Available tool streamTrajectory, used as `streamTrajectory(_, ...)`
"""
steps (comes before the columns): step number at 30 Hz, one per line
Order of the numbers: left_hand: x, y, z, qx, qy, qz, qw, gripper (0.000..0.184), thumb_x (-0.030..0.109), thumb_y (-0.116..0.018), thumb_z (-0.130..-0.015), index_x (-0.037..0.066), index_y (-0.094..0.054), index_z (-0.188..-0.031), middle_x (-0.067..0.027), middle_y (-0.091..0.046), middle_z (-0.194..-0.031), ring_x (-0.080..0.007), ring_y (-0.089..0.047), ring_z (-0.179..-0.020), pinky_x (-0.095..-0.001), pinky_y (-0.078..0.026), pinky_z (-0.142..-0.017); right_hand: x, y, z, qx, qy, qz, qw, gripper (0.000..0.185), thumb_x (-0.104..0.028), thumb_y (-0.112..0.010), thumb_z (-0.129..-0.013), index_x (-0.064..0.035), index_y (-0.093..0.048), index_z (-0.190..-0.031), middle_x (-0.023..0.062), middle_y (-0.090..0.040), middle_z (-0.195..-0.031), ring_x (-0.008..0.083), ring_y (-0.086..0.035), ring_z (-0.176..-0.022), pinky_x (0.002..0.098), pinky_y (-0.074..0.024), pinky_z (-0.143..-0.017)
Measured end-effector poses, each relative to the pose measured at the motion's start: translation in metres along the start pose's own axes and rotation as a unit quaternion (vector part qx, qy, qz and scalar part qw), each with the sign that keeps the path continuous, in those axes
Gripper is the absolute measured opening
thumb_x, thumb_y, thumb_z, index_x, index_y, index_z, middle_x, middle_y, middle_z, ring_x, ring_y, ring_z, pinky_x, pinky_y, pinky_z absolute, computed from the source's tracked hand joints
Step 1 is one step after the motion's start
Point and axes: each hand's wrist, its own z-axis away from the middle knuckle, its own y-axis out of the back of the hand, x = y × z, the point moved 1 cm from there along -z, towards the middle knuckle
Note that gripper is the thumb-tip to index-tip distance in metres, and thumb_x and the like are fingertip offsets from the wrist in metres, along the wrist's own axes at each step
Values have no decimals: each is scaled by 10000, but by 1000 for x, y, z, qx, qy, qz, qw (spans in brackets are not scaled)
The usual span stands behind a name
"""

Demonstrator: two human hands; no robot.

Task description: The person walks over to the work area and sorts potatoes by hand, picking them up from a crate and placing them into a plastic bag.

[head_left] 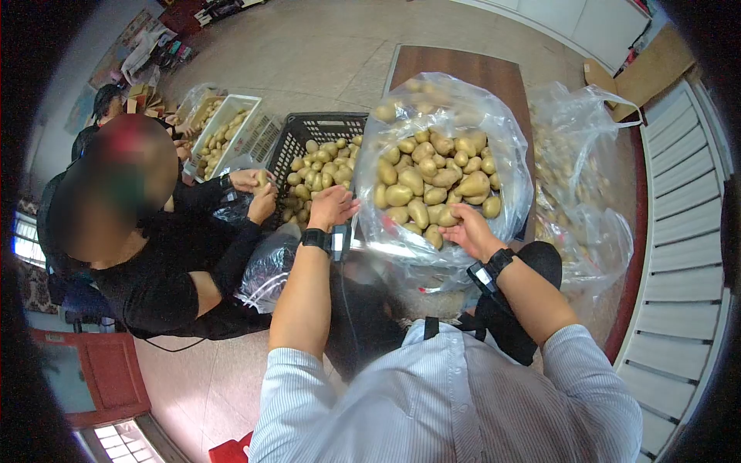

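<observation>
A clear plastic bag (515, 181), its mouth spread wide, is full of potatoes (424, 166) in front of me. My left hand (333, 207) hovers between the bag's left side and a black crate (279, 150), palm turned toward the bag, fingers loosely extended and nothing visible in them. At the bag's near right, my right hand (469, 233) has its thumb and fingers around a potato (447, 217) at the edge of the pile. Both wrists wear black bands with small devices.
Left of me, a person in black (166, 285) holds a potato (261, 178) over the black crate of potatoes. Beyond stands a white crate (245, 127) of potatoes with another person behind it. More bagged potatoes (559, 147) stand at right, beside a white slatted radiator (670, 255).
</observation>
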Motion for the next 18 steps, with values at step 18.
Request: streamTrajectory(18, -17, -99, 72, -205, 48, -258, 943, 430, 291, -630, -907, 59, -491, -1242, -122, -590, -1127, -260, -666, -832, -380, -584, -689, -2, -59, 13, -101, -158, 8, 982, 461, -530, -354, -980, -108, -528, -1048, 51, -566, -755, 150, -453, -559, 282, -382, -502)
